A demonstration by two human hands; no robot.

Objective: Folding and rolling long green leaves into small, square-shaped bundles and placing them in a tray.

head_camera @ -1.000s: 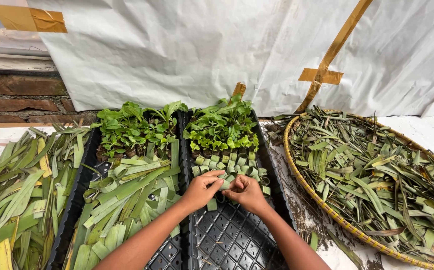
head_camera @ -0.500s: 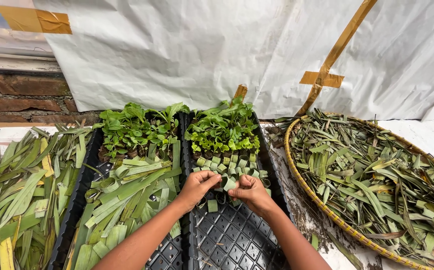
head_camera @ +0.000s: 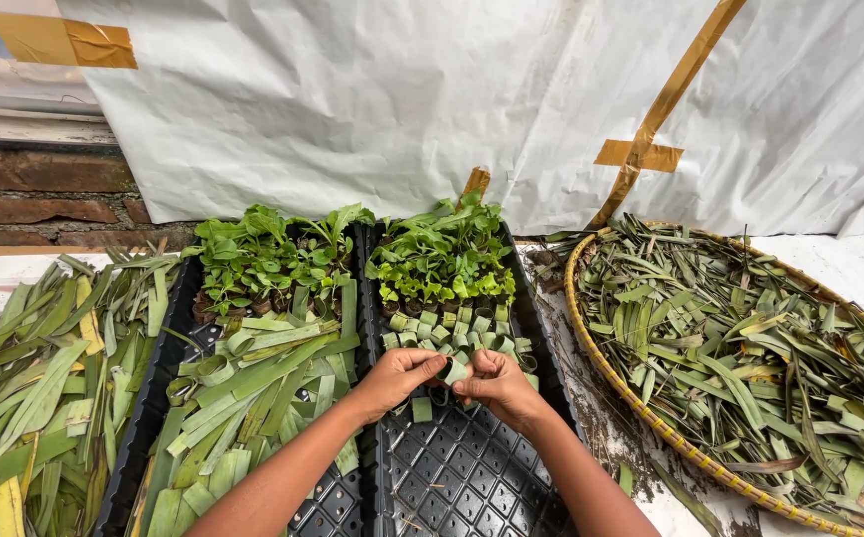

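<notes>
Our two hands, left [head_camera: 397, 376] and right [head_camera: 500, 383], pinch one curled green leaf strip [head_camera: 454, 371] above two black gridded plastic trays [head_camera: 462, 477].

The seed tray [head_camera: 472, 477] is black with a grid of square cells. The seedlings [head_camera: 442, 254] are bright green, the leaf strips [head_camera: 253, 398] pale green and yellowish. The basket [head_camera: 591, 348] rim is yellow. The sheet [head_camera: 372, 99] is white, its tape [head_camera: 641, 154] tan.

White taped sheet [head_camera: 372, 109], brick wall [head_camera: 44, 199]
</notes>
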